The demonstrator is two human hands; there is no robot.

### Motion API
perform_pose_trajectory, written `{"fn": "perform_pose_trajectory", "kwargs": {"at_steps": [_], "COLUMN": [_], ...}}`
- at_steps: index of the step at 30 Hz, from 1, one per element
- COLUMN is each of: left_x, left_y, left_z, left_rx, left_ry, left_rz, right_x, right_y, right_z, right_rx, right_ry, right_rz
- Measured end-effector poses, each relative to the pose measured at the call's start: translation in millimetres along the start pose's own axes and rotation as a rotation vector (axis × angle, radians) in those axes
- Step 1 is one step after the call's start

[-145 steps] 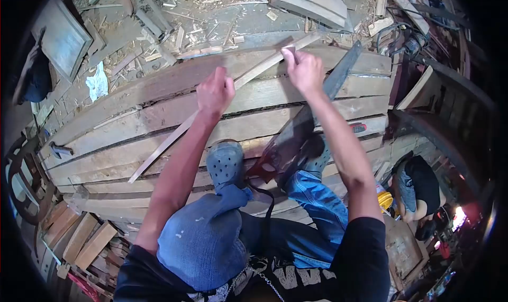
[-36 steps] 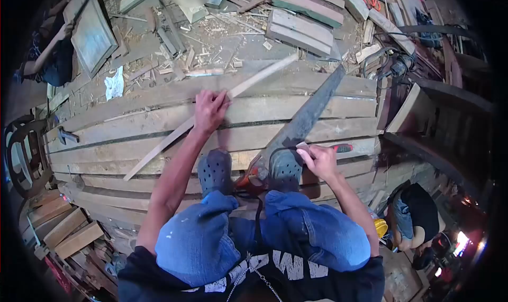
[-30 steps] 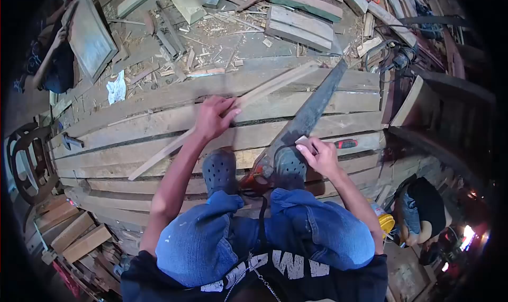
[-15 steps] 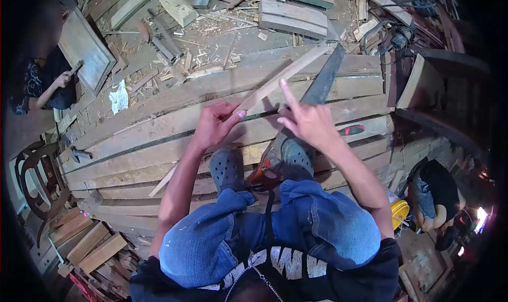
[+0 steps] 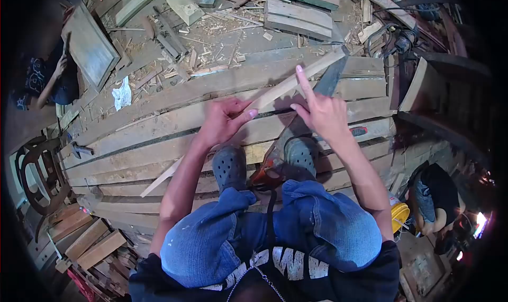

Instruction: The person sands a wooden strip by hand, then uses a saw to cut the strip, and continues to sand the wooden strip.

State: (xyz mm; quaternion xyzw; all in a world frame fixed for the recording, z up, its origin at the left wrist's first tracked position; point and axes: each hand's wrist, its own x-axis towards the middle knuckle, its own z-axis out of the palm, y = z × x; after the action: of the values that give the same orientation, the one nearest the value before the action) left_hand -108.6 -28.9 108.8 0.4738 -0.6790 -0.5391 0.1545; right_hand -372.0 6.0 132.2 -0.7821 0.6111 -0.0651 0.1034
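My left hand (image 5: 228, 119) is closed around a thin wooden strip (image 5: 274, 94), thumb on top. The strip slants from beside my left forearm up to the far right, where its end overlaps the tip of a handsaw (image 5: 331, 75). My right hand (image 5: 324, 111) has its index finger stretched out, fingertip at the strip's edge. Its thumb stands apart, and the other fingers are partly bent. Under that hand runs the saw's dark blade, its orange-red handle lying between my two clog shoes (image 5: 229, 167). The right shoe overlaps the blade in this view.
Long planks (image 5: 132, 138) form the surface under my feet. A red-handled tool (image 5: 358, 131) lies at right, a hammer (image 5: 82, 150) at left. Offcuts and shavings (image 5: 233, 32) cover the far ground. Another person's hand (image 5: 62, 64) is by a wooden panel (image 5: 92, 50); a yellow bucket (image 5: 400, 213) stands right.
The strip's far end has moved right and now overlaps the saw tip. My right hand has shifted slightly right, index finger still extended. The other person's hand has moved up beside the panel.
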Motion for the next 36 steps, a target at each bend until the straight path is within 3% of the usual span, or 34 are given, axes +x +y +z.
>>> {"fn": "perform_pose_trajectory", "kwargs": {"at_steps": [3,5,9,19,22,26,30,33,36], "left_x": [1.4,2.9,1.4,1.4,3.9,2.3,2.8,14.1,29.1], "left_y": [3.4,2.6,-1.2,4.5,0.9,-6.1,-23.1,-62.6,-99.6], "left_z": [2.8,5.4,9.6,8.5,12.4,14.7,18.8,36.5,43.6], "left_rx": [0.045,0.099,0.073,0.039,0.064,0.061,0.238,0.418,0.608], "left_ry": [-0.009,-0.013,-0.004,0.024,0.061,0.061,0.213,0.401,0.49], "left_rz": [-0.022,-0.025,-0.019,-0.05,0.016,0.016,0.141,0.267,0.362], "right_x": [-12.8,-25.2,-27.4,-17.7,-23.0,-32.7,-23.5,-24.0,-10.5], "right_y": [-21.8,-35.4,-38.9,-10.8,-32.9,-46.3,-22.3,3.4,8.3], "right_z": [9.1,29.0,29.4,11.9,27.2,41.1,16.4,12.1,-8.1], "right_rx": [0.115,0.155,0.155,0.054,0.238,0.193,0.204,0.211,0.163], "right_ry": [-0.135,-0.139,-0.164,-0.138,-0.161,-0.19,-0.227,-0.133,-0.262], "right_rz": [-0.064,-0.172,-0.192,0.052,-0.154,-0.18,-0.088,-0.175,-0.165]}}
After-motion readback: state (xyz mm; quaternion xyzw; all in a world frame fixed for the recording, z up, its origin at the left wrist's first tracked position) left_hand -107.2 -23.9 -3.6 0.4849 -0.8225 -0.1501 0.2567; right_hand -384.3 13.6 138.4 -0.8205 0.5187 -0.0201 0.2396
